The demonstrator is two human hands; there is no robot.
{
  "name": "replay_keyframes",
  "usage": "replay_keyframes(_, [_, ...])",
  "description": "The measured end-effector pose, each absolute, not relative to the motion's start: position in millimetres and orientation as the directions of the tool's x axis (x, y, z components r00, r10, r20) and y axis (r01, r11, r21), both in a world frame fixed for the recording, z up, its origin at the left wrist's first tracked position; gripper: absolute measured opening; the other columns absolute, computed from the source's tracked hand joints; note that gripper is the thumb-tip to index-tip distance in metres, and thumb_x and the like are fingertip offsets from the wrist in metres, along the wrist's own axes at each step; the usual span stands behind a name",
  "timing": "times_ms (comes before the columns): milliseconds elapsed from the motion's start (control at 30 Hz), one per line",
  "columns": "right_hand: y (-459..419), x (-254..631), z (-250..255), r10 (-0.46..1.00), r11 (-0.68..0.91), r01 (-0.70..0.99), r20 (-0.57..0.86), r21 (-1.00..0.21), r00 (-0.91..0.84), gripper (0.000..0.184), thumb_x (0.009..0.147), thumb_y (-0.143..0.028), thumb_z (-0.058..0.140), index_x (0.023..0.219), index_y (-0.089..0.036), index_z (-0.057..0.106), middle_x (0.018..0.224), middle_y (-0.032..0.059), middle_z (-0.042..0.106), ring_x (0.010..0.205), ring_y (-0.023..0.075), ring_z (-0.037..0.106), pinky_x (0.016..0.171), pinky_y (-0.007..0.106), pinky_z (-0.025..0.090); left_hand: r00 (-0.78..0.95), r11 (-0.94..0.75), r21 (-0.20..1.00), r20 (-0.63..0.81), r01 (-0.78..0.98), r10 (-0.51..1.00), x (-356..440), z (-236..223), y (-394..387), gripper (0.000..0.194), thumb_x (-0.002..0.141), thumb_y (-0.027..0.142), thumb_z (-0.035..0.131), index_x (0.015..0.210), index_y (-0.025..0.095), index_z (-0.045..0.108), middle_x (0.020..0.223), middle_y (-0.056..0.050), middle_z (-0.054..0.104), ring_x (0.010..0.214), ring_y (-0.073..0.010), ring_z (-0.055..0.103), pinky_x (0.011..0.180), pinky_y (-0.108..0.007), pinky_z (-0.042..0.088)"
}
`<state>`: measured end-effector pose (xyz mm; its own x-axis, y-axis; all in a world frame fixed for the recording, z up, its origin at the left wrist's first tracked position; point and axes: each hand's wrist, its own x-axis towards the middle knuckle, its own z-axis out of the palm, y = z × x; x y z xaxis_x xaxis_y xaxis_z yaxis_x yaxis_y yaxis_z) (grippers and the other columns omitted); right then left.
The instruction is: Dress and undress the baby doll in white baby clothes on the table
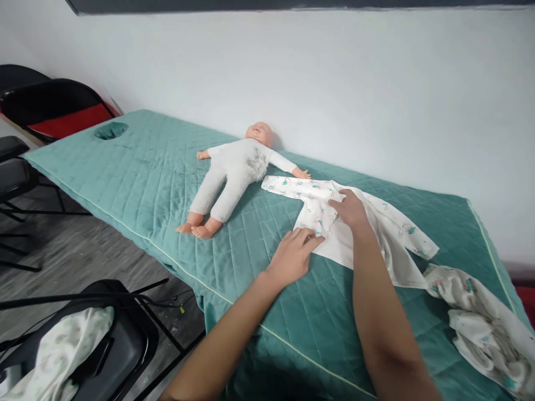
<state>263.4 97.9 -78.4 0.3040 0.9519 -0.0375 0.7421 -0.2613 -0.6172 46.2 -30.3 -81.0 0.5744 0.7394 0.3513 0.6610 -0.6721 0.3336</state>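
Note:
A white baby shirt (311, 207) with small coloured prints lies spread on the green bed, front partly opened, showing its plain inner side. My left hand (295, 253) is at the lower hem, fingers curled and closed on the front panel's edge. Higher up on the same panel is my right hand (350, 209), its thumb and finger closed on the cloth. Left of the shirt, a baby doll (236, 161) in a white body lies on its back, arms spread. One doll hand nearly meets the shirt's sleeve.
A crumpled printed cloth (485, 323) lies at the right end of the quilted green bed cover (146, 172). The bed stands against a white wall (376, 100). Black chairs (54, 106) are at the left; a nearer chair (125, 323) holds another printed cloth (71, 345).

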Motion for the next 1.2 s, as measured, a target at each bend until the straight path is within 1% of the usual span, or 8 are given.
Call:
replay_keyframes(167, [97.2, 263.2, -74.7, 0.949, -0.216, 0.695, 0.021, -0.686, 0.316, 0.049, 0.072, -0.041, 0.064, 0.117, -0.021, 0.060, 0.075, -0.0003, 0.057, 0.074, 0.0211, 0.057, 0.074, 0.034, 0.043, 0.585, -0.670, 0.248, 0.340, 0.699, 0.736, 56.4, -80.1, -22.7, 0.026, 0.100, 0.023, 0.040, 0.117, 0.023, 0.059, 0.103, -0.007, 0.063, 0.093, -0.0202, 0.058, 0.077, -0.035, 0.045])
replay_keyframes(367, [97.9, 265.5, -72.9, 0.923, -0.153, 0.577, 0.092, -0.802, 0.374, 0.047, 0.070, -0.038, 0.063, 0.112, -0.018, 0.061, 0.071, -0.0041, 0.052, 0.065, 0.0159, 0.050, 0.069, 0.030, 0.040, 0.585, -0.676, 0.332, 0.342, 0.657, 0.736, 62.4, -75.0, -20.8, 0.035, 0.101, 0.046, 0.038, 0.110, 0.020, 0.061, 0.102, -0.005, 0.063, 0.094, -0.0183, 0.059, 0.083, -0.033, 0.047])
replay_keyframes(467, [97.4, 266.4, -74.6, 0.927, -0.193, 0.644, 0.077, -0.740, 0.367, 0.043, 0.069, -0.034, 0.064, 0.110, -0.019, 0.061, 0.070, -0.0038, 0.053, 0.068, 0.0171, 0.052, 0.069, 0.030, 0.039, 0.619, -0.699, 0.357, 0.326, 0.619, 0.715, 59.0, -75.0, -24.9, 0.028, 0.097, 0.037, 0.050, 0.119, 0.022, 0.059, 0.109, -0.005, 0.062, 0.102, -0.0203, 0.057, 0.089, -0.036, 0.046])
replay_keyframes(600, [97.7, 265.0, -78.2, 0.935, -0.207, 0.700, 0.071, -0.684, 0.347, 0.041, 0.069, -0.031, 0.062, 0.108, -0.019, 0.061, 0.067, -0.0035, 0.054, 0.072, 0.0196, 0.055, 0.069, 0.030, 0.039, 0.591, -0.658, 0.378, 0.291, 0.651, 0.752, 57.8, -78.6, -24.8, 0.034, 0.091, 0.014, 0.048, 0.122, 0.022, 0.057, 0.112, -0.006, 0.062, 0.104, -0.0206, 0.057, 0.091, -0.036, 0.046])
replay_keyframes(767, [100.1, 264.7, -79.5, 0.935, -0.178, 0.628, 0.069, -0.757, 0.349, 0.043, 0.071, -0.031, 0.060, 0.112, -0.018, 0.061, 0.072, -0.0018, 0.059, 0.070, 0.0190, 0.056, 0.072, 0.031, 0.042, 0.533, -0.625, 0.390, 0.326, 0.677, 0.781, 60.2, -80.4, -21.3, 0.023, 0.100, 0.024, 0.039, 0.110, 0.020, 0.060, 0.101, -0.005, 0.064, 0.098, -0.0186, 0.059, 0.085, -0.033, 0.047])
replay_keyframes(833, [100.4, 265.3, -78.1, 0.924, -0.177, 0.602, 0.079, -0.779, 0.375, 0.041, 0.074, -0.032, 0.058, 0.112, -0.018, 0.061, 0.079, 0.0010, 0.063, 0.074, 0.0197, 0.059, 0.074, 0.031, 0.044, 0.521, -0.620, 0.375, 0.338, 0.689, 0.784, 60.5, -79.1, -22.2, 0.029, 0.103, 0.032, 0.035, 0.100, 0.018, 0.060, 0.095, -0.005, 0.064, 0.092, -0.0182, 0.059, 0.082, -0.032, 0.046])
replay_keyframes(1067, [93.7, 262.7, -73.0, 0.921, -0.323, 0.789, 0.016, -0.523, 0.388, 0.044, 0.078, -0.025, 0.054, 0.120, -0.021, 0.062, 0.098, 0.0102, 0.069, 0.095, 0.0283, 0.063, 0.084, 0.039, 0.047, 0.646, -0.703, 0.223, 0.279, 0.675, 0.710, 69.0, -72.3, -23.4, 0.031, 0.101, 0.041, 0.038, 0.108, 0.020, 0.059, 0.101, -0.006, 0.064, 0.095, -0.0209, 0.059, 0.084, -0.036, 0.045])
replay_keyframes(1200, [91.8, 260.8, -72.0, 0.912, -0.349, 0.798, 0.020, -0.491, 0.411, 0.044, 0.079, -0.026, 0.055, 0.121, -0.021, 0.063, 0.101, 0.0130, 0.069, 0.097, 0.0303, 0.063, 0.086, 0.043, 0.048, 0.622, -0.663, 0.312, 0.233, 0.680, 0.747, 77.5, -75.4, -14.8, 0.028, 0.101, 0.034, 0.039, 0.106, 0.021, 0.062, 0.102, -0.006, 0.066, 0.096, -0.0211, 0.061, 0.085, -0.036, 0.045])
